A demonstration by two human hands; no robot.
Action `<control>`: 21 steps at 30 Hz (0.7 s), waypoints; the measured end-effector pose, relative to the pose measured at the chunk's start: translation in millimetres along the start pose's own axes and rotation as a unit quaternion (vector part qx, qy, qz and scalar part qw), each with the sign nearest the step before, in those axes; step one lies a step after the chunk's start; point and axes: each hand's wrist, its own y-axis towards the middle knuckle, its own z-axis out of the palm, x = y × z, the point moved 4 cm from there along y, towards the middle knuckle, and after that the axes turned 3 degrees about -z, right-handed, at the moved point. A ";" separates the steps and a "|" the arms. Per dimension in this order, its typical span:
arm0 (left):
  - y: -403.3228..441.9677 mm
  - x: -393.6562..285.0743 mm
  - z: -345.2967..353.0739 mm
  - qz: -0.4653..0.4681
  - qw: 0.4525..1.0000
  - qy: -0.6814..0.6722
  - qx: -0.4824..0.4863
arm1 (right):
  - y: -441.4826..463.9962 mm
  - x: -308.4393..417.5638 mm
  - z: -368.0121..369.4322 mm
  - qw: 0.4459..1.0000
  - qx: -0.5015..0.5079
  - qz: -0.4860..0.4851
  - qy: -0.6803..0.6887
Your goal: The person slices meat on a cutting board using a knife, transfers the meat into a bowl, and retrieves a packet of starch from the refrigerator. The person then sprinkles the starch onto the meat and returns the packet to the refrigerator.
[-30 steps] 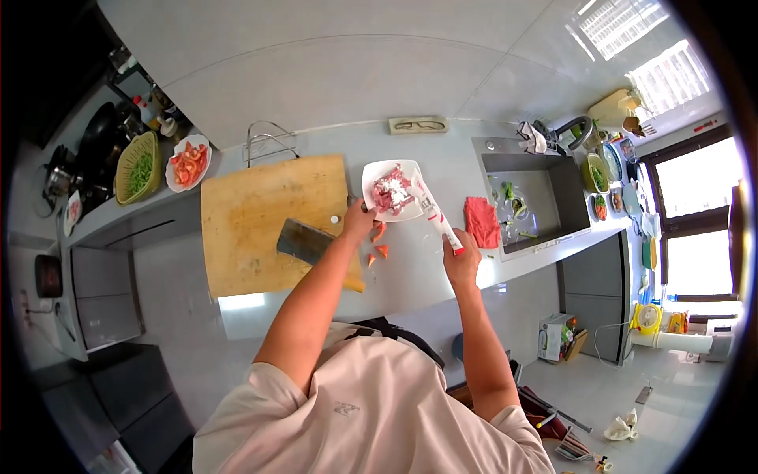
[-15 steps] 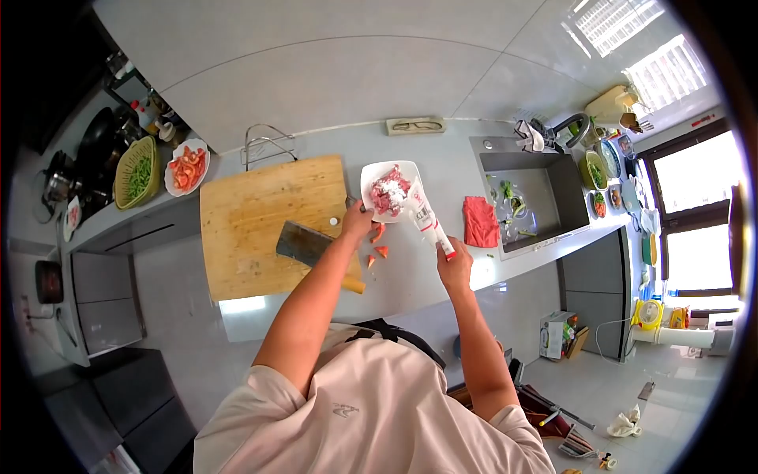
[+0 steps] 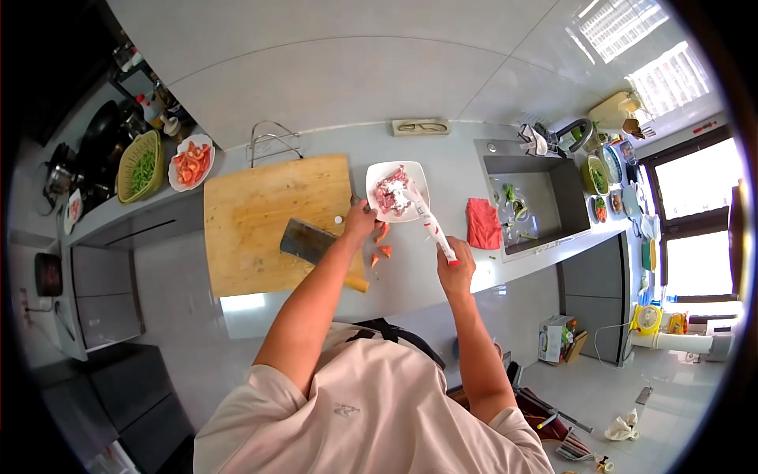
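A white square bowl [image 3: 420, 169] on the counter holds pinkish meat [image 3: 388, 189] with white powder on it. My left hand [image 3: 360, 221] is closed at the bowl's lower left edge; a dark object, too small to make out, shows by its fingers. In my right hand [image 3: 456, 267] is a white packet [image 3: 431, 227] with red marks, its upper end tilted over the bowl. Left of the bowl lies a wooden cutting board [image 3: 253, 213], with a cleaver [image 3: 306, 240] on it, partly behind my left forearm. Several orange-red pieces [image 3: 385, 250] lie below the bowl.
A red cloth [image 3: 483, 223] lies left of the sink [image 3: 570, 193], which holds green scraps. At the left are a green basket [image 3: 126, 178] of green vegetables and a white plate [image 3: 208, 162] of red pieces. A metal rack [image 3: 273, 142] stands behind the board.
The packet has swung from beside the bowl to over it, and my right hand has moved slightly left and down. My left hand stays at the bowl's edge.
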 end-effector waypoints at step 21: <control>-25.3 -16.1 45.0 0.219 0.961 0.168 -0.023 | 47.4 -26.1 -2.2 0.978 -0.021 0.208 0.026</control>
